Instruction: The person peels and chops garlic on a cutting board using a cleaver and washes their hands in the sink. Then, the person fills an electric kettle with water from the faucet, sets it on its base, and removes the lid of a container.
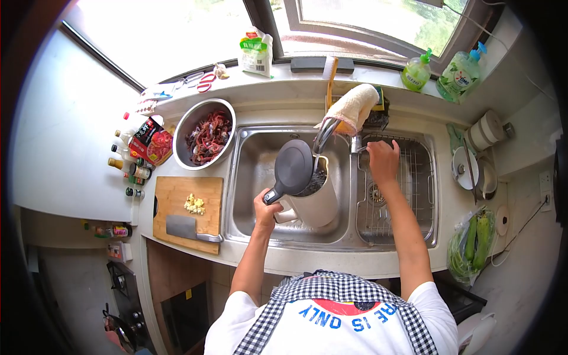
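Note:
My left hand (266, 210) is closed around the handle of a white electric kettle (319, 204), tilted over the left sink basin (251, 165). Its dark grey lid (294, 167) stands flipped up, and the inside looks dark. Water runs from the faucet (325, 135) into the kettle's mouth. A beige cloth (354, 109) is draped over the faucet's upper part. Over at the right basin, my right hand (384, 161) has its fingers closed on the faucet lever (358, 147).
A steel bowl of crayfish (204, 133) stands left of the sink. In front of it, a cutting board (163, 204) carries chopped garlic (194, 204) and a cleaver (181, 226). A wire rack (402, 201) fills the right basin. Bagged green vegetables (472, 242) lie at the right.

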Tool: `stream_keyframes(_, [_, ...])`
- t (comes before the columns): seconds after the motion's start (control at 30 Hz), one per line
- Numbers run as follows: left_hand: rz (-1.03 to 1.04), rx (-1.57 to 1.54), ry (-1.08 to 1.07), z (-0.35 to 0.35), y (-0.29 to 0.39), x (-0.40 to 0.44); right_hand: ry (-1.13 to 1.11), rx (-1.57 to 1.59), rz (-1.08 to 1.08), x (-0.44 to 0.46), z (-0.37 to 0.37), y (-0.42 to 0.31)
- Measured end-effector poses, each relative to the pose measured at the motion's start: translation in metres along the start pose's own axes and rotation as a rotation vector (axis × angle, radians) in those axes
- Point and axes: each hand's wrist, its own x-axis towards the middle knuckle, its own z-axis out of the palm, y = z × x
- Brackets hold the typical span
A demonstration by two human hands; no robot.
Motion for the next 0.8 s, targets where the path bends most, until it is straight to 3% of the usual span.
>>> stream_keyframes(0.27, [0.009, -0.001, -0.001, 0.004, 0.007, -0.006, -0.001, -0.027, 0.018, 0.008, 0.007, 0.004])
stream_keyframes(0.47, [0.035, 0.035, 0.004, 0.006, 0.014, -0.02, 0.094, 0.101, 0.148, -0.012, -0.01, -0.011])
stream_keyframes(0.67, [0.089, 0.117, 0.055, 0.003, 0.021, -0.047, -0.077, 0.455, 0.11, -0.124, -0.048, -0.087])
stream_keyframes(0.8, [0.159, 0.171, 0.079, 0.014, 0.04, -0.073, -0.315, 0.756, 0.066, -0.17, -0.077, -0.152])
